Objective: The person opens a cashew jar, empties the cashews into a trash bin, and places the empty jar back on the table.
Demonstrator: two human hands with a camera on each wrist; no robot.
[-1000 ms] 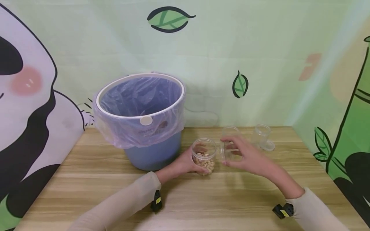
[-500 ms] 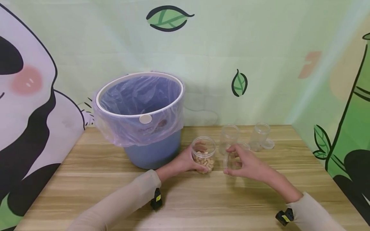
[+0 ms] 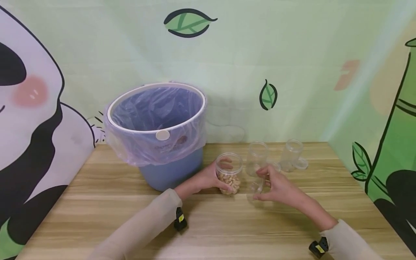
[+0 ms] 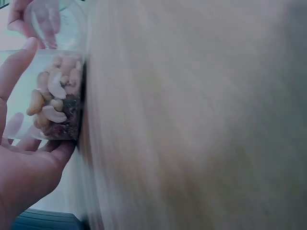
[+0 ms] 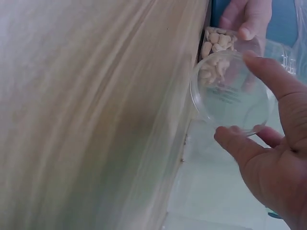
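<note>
A clear round jar (image 3: pixel 229 168) with cashews (image 4: pixel 56 88) in its lower part stands uncapped on the wooden table. My left hand (image 3: pixel 208 179) is wrapped round its left side, thumb at the front. To the right, my right hand (image 3: pixel 278 185) pinches a clear round lid (image 5: pixel 232 93) by its rim between thumb and fingers. The lid is held on edge, apart from the jar. In the right wrist view it partly overlaps the jar.
A blue bin (image 3: pixel 173 173) lined with a translucent bag stands close on the left. Behind my right hand are two clear jars, one nearer (image 3: pixel 258 157) and one farther right (image 3: pixel 290 159), with a lid (image 3: pixel 301 163) beside it. A printed cloth (image 3: pixel 234 54) hangs behind.
My right hand has come a little toward me and right with the lid, uncovering the jar behind it. The lid has tilted. My left hand keeps its hold on the cashew jar.
</note>
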